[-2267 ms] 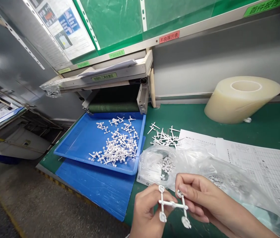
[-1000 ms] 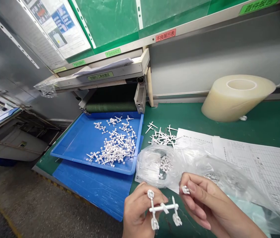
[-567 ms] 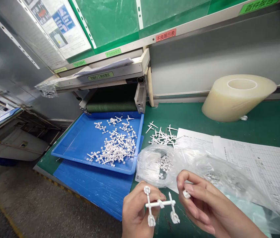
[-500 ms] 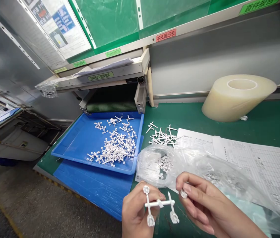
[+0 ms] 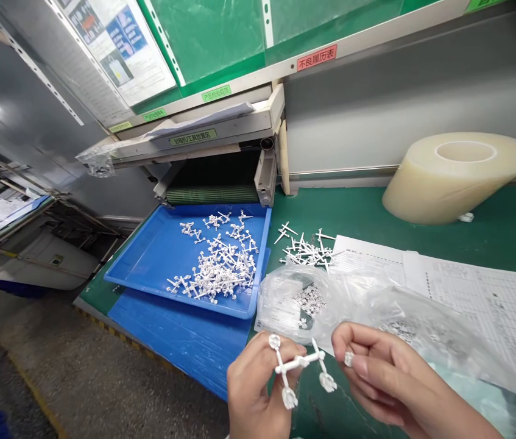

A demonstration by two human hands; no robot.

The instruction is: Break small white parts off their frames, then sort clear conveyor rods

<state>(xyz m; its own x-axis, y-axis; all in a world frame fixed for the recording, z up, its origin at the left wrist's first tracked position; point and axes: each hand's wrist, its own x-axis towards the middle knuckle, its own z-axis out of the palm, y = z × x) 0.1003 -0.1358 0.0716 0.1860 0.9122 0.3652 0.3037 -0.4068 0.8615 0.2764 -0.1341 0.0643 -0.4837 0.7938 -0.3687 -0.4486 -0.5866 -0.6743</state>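
My left hand [image 5: 258,381] is closed on a white plastic sprue [image 5: 301,363], a branched frame with three small round parts on its arm ends and one bare tip. Just to its right, my right hand [image 5: 385,372] pinches a small white plastic part [image 5: 348,358] between thumb and forefinger, apart from the sprue. Behind the hands lies a clear plastic bag [image 5: 280,292], with many small loose parts [image 5: 311,299] in it. Bare white sprues [image 5: 307,251] are heaped on the green table behind the bag.
A blue tray [image 5: 143,253] at the left holds a pile of part-laden sprues [image 5: 225,268], below the end of a conveyor belt [image 5: 214,177]. Printed sheets [image 5: 481,292] lie at the right. A large roll of clear film [image 5: 454,177] stands at the back right.
The view has shifted slightly, so the surroundings sit further right. The sprue in my left hand has tilted, its right end higher. My right hand still pinches the small part.
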